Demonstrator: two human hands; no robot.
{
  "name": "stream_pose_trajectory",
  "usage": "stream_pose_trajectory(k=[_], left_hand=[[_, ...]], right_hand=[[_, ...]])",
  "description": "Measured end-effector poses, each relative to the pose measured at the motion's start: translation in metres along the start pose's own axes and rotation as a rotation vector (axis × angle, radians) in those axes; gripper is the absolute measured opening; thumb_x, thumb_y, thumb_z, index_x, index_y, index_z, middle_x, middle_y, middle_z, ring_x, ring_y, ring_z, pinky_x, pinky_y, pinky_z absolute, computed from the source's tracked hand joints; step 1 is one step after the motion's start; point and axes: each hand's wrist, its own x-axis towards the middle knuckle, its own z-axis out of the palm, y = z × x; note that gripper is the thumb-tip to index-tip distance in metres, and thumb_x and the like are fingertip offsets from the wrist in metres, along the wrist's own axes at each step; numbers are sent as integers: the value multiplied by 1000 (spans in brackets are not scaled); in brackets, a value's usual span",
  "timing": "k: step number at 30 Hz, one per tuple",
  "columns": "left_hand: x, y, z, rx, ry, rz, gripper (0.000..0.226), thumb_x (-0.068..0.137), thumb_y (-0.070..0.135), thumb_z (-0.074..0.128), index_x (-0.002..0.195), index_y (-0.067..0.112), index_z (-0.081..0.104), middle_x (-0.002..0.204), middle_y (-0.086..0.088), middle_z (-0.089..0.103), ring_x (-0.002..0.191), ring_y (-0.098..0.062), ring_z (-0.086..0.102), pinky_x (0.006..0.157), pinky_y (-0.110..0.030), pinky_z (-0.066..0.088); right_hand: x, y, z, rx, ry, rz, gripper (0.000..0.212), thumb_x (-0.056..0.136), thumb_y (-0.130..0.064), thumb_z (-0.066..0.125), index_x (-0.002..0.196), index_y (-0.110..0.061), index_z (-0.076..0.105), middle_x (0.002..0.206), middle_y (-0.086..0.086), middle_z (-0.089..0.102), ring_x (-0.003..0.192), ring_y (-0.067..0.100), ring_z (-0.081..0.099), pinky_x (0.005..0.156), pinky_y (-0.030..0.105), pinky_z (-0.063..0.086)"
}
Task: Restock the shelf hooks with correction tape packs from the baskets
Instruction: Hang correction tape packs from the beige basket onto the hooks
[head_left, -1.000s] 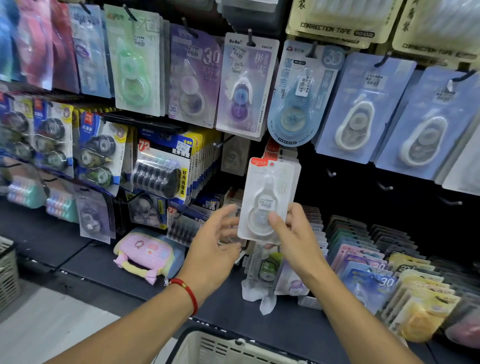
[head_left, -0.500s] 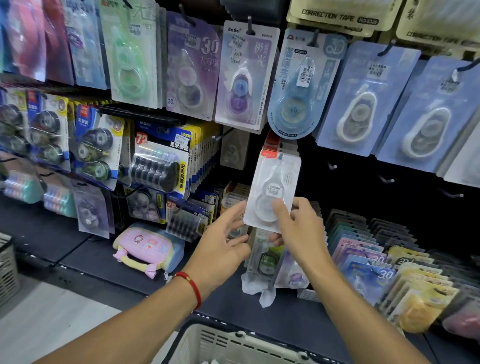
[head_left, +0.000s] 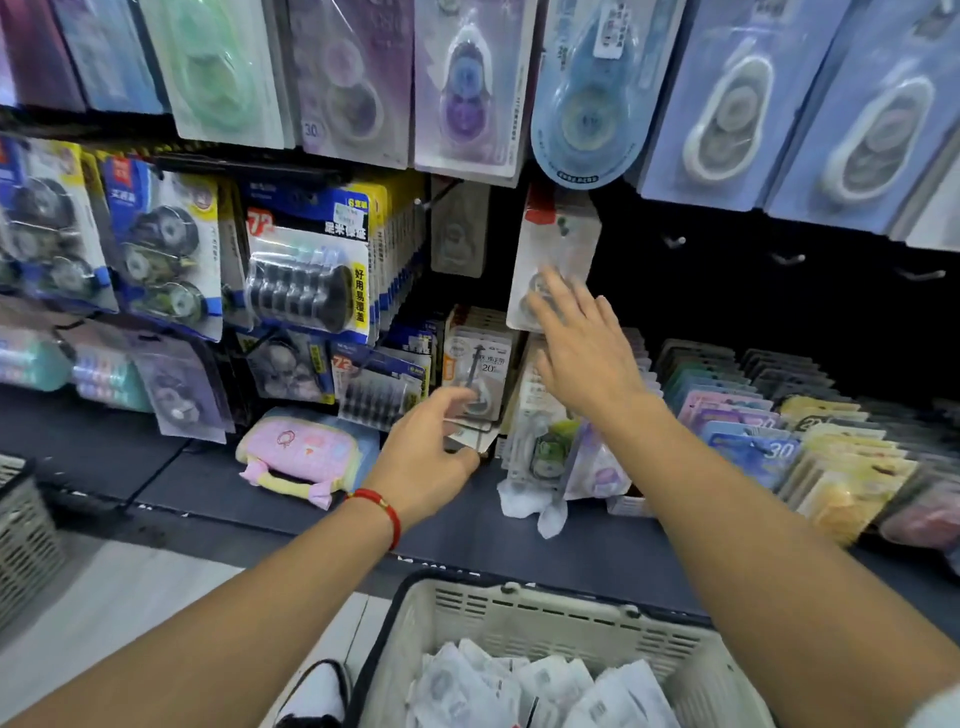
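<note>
Pack (head_left: 558, 249) hangs on its hook, right hand (head_left: 584, 353) open with fingers spread against it, left hand (head_left: 428, 457) loosely curled and empty near the shelf; best press it flush, then reach into the basket (head_left: 519, 605).

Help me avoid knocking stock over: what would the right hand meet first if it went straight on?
Probably the clear correction tape pack hanging ahead; the right hand's fingers already seem to reach it, though depth is unclear.

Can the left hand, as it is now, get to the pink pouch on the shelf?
Probably yes. The left hand hovers just right of the pink pouch, which lies on the dark shelf with nothing on top of it. The hand's fingers curl near some packs, whether holding one is unclear.
</note>
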Motion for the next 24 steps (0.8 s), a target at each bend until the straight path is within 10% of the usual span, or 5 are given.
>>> stream_pose_trajectory(k=[9,15,24], left_hand=[[-10,-16,-5,157,-90,0,57,95,2,63,147,22,51,144,-3,58,128,-20,57,103,-31,49],[-45,-52,21,447,-284,25,46,92,3,65,136,17,60,133,-5,64,117,-22,62,100,-30,47],[-179,-126,130,639,-770,-68,56,96,10,57,150,25,49,152,-2,50,141,-22,45,116,-31,38]], right_hand=[[13,17,4,250,-207,-6,65,101,-8,55,162,-16,32,176,5,-7,158,32,17,116,44,38],[-108,29,14,436,-247,18,34,102,-13,54,134,-13,63,137,12,60,117,34,62,96,48,52],[-333,32,68,273,-1115,37,37,104,-24,52,139,-23,60,136,4,63,127,27,58,100,36,46]])
